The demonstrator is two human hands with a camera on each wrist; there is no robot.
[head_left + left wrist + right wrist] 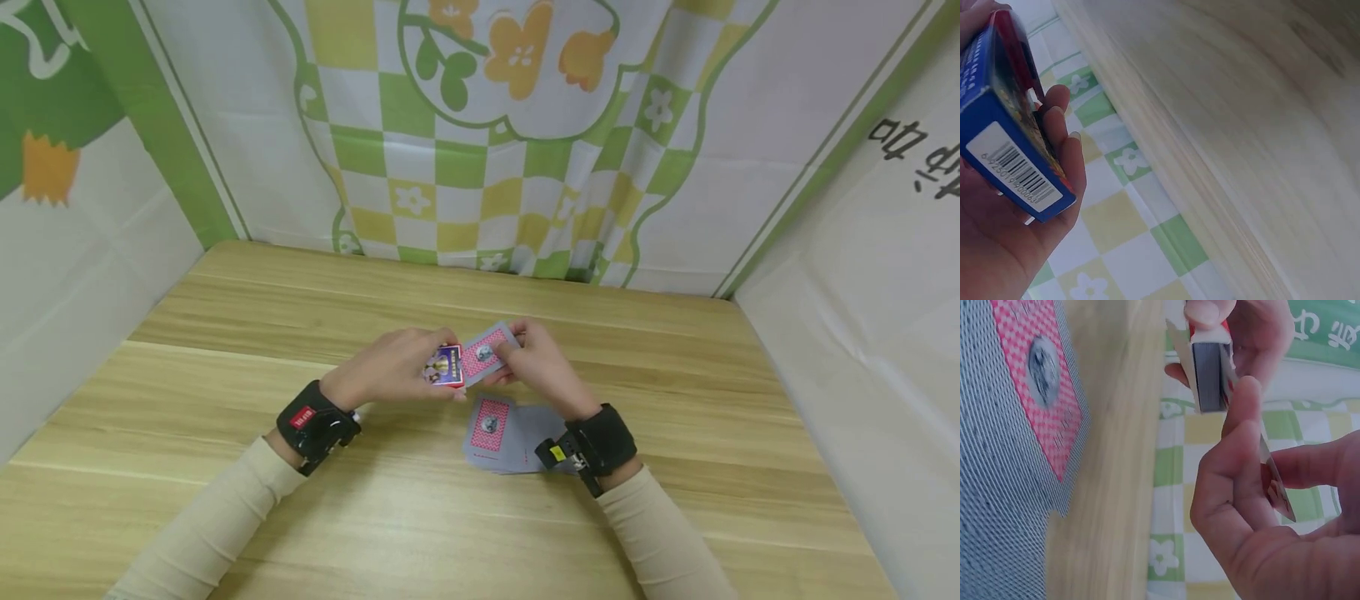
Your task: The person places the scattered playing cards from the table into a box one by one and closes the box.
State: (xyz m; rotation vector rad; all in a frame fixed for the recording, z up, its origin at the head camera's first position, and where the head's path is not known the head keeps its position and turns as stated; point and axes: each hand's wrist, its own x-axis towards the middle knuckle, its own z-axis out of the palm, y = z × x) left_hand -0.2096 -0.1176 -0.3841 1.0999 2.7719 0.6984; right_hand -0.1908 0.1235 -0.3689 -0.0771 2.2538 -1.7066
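Observation:
My left hand [397, 365] grips a blue and red playing-card box [445, 367], fingers along one side and thumb along the other. In the left wrist view, the box's barcoded end [1016, 172] faces the camera. The right wrist view shows its opposite end open, the flap out and a stack of cards [1211, 378] packed inside. My right hand [546, 371] pinches a playing card [483, 353] with a pink patterned back between thumb and fingers. The card's far end is right at the box's open mouth.
Below my hands, a spread of face-down playing cards [491, 429] lies on the wooden table [360, 517], partly behind the right wrist strap. A patterned curtain [465, 200] hangs at the table's back edge, with white cloth walls [847, 275] on both sides.

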